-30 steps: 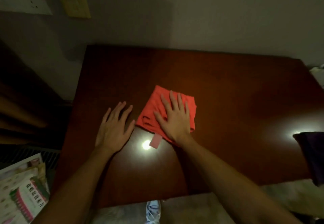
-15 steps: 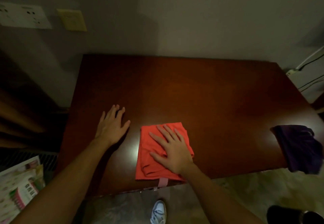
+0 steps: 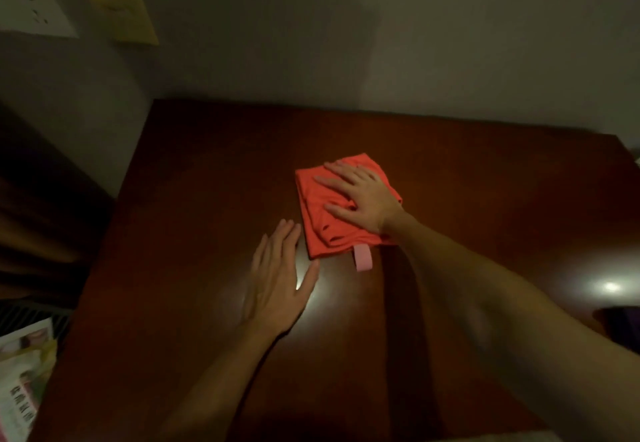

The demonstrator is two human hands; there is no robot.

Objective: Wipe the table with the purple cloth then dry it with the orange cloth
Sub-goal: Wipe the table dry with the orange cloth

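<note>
— Orange cloth (image 3: 332, 215) lies folded near the middle of the dark wooden desk (image 3: 207, 171), right hand (image 3: 360, 196) flat on top, fingers spread and straight. So this is the drying pass?

— It looks so. Left hand (image 3: 277, 286) rests flat on the bare wood just beside the cloth, holding nothing.

— How should the stroke go?

— Keep the palm pressing evenly, overlap each pass, and work toward the edges. Mind the pink loop (image 3: 363, 257) trailing at the near hem.

— And the purple cloth (image 3: 620, 324)?

— Probably that dark shape at the right edge; too dim to be sure.
</note>
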